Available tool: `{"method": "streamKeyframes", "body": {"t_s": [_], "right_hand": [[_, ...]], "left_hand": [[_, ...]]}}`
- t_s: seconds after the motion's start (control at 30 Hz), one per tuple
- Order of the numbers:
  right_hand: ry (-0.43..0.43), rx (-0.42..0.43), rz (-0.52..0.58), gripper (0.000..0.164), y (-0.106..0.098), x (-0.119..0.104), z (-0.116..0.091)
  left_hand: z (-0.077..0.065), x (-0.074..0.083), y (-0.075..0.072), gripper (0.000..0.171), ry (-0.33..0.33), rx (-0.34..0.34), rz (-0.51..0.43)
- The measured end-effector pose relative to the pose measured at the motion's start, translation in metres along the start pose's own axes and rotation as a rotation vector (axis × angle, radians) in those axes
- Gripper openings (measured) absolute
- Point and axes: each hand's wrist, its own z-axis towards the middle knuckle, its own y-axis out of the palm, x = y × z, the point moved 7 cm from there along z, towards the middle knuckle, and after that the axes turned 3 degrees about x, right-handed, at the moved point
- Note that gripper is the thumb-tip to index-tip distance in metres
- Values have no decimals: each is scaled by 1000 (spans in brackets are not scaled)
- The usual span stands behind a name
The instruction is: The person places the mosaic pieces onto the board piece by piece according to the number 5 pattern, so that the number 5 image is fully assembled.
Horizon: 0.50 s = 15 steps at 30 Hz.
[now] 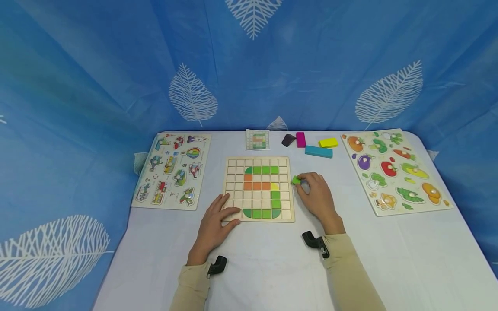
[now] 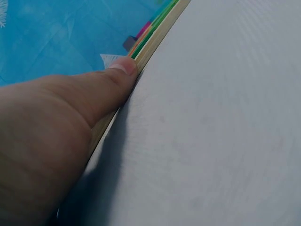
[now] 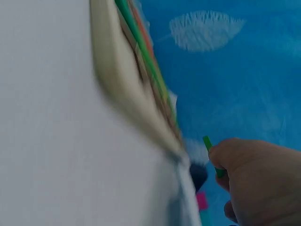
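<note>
A wooden grid board [image 1: 238, 178] lies on the white table, with green, orange and yellow tiles in some of its squares. My left hand [image 1: 213, 222] rests on its lower-left corner, fingers extended; in the left wrist view the thumb [image 2: 110, 80] lies against the board's edge. Just off the board's right side, my right hand [image 1: 317, 196] pinches a small green tile [image 1: 296, 180] between thumb and fingers. The same green tile [image 3: 207, 142] shows edge-on in the right wrist view, partly hidden by the thumb.
Behind the board lies a small pattern card [image 1: 257, 140]. Black [image 1: 288, 140], magenta [image 1: 301, 139], yellow [image 1: 328, 142] and teal [image 1: 318, 151] blocks sit at the back. A vehicle puzzle board [image 1: 161, 170] is at left, a vegetable puzzle board [image 1: 373, 162] at right.
</note>
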Motion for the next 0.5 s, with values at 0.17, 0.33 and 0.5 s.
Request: {"method": "streamKeyframes", "body": {"t_s": [0.17, 0.33, 0.5], "right_hand": [[-184, -28, 63, 19, 4, -51, -5], [-383, -183, 34, 13, 33, -100, -17], [-481, -261, -11, 12, 53, -124, -24]], "left_hand": [[0, 1, -1, 33, 0, -12, 6], [0, 1, -1, 34, 0, -23, 12], [0, 1, 0, 34, 3, -26, 25]]}}
